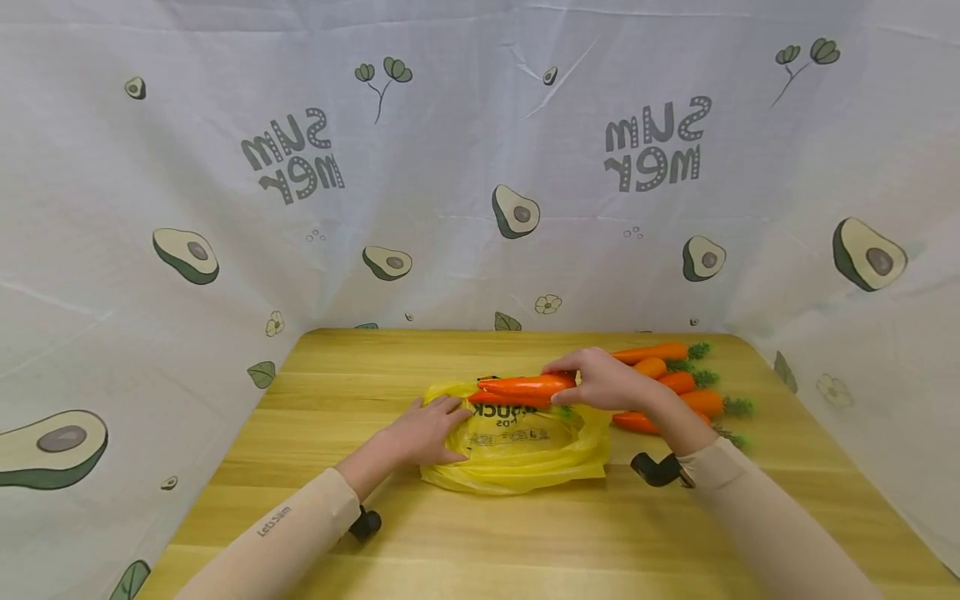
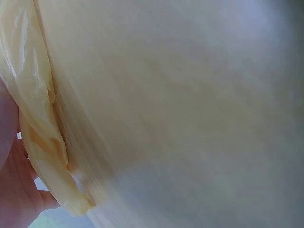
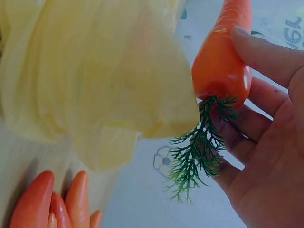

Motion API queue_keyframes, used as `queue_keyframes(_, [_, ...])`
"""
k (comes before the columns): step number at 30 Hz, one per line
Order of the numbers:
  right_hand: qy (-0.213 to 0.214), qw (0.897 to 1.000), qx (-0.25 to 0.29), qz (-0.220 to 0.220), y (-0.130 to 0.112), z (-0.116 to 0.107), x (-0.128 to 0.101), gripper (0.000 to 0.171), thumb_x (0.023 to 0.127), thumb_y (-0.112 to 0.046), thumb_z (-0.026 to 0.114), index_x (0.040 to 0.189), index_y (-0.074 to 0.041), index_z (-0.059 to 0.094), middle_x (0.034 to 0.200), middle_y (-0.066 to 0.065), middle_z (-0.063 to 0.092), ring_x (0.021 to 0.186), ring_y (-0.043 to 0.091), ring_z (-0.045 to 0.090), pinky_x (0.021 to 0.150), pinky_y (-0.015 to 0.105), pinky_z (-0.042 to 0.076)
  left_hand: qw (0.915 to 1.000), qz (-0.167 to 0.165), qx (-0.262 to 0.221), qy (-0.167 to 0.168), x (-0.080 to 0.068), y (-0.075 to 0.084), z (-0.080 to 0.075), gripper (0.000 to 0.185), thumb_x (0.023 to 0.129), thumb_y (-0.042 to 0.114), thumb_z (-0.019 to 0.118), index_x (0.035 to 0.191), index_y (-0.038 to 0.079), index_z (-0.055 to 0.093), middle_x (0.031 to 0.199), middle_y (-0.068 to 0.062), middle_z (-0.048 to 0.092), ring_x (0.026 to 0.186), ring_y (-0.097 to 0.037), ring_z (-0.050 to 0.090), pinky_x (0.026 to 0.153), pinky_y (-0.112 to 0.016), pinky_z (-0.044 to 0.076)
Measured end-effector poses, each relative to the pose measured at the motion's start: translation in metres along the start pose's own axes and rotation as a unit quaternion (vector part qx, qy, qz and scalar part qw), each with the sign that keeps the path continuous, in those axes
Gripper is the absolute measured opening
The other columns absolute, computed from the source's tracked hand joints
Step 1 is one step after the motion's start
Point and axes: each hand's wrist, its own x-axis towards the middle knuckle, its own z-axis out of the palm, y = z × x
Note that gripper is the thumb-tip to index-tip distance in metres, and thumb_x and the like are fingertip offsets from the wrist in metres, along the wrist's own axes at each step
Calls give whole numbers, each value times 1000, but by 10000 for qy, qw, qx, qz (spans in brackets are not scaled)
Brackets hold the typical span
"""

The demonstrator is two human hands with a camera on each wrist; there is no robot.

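Cloth (image 1: 442,208): white with avocado prints and mirrored "summer" lettering; it rises at the back and along both sides
Table (image 1: 510,546): pale wood, its far edge meeting the cloth; grain shows from the yellow bag (image 1: 513,482) to the left edge and to the near side, giving room there; the right side is more crowded
Yellow bag: thin plastic with dark mirrored print, spread at mid-table, mouth agape; its right rim lies near the loose carrots (image 1: 678,382)
Loose carrots: at least five, bunched on the table's right, leafy ends toward the right edge
Left hand (image 1: 423,429): fingers spread against the bag's left rim, thumb apart from them
Right hand (image 1: 603,379): thumb and fingers pinch the held carrot (image 1: 525,386) by its thick end
Held carrot: over the bag's mouth, tip pointing left
Second carrot (image 1: 510,401): just below the held one in the head view; whether inside the bag, cannot tell
Leafy top (image 3: 202,147): green, on the held carrot; just beside the plastic
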Motion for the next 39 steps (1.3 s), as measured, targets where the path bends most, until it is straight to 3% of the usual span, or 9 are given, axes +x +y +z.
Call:
queue_keyframes(10, [-106,9995,-262,-112,-8,16,18,44,89,-31,77,127,-10,70,116,3,73,90,14,60,84,37,51,10000,-49,43,-26,1,0,1,78,89,65,64,152,22,45,160,-7,39,148,-29,36,113,-65,33])
queue_keyframes(27, [-247,9995,-205,-55,-26,37,41,37,89,-30,78,122,-13,73,90,-7,68,74,12,55,72,31,47,9999,31,65,90,2,1,2,75,89,64,65,149,21,50,156,-7,43,145,-29,40,109,-67,37])
queue_keyframes(39, [-294,9988,-293,268,-15,55,35,47,89,-29,77,130,-8,69,108,2,71,78,14,56,76,35,48,9998,-81,162,9,1,1,2,81,88,67,64,154,24,44,158,-8,42,147,-34,38,110,-66,36])
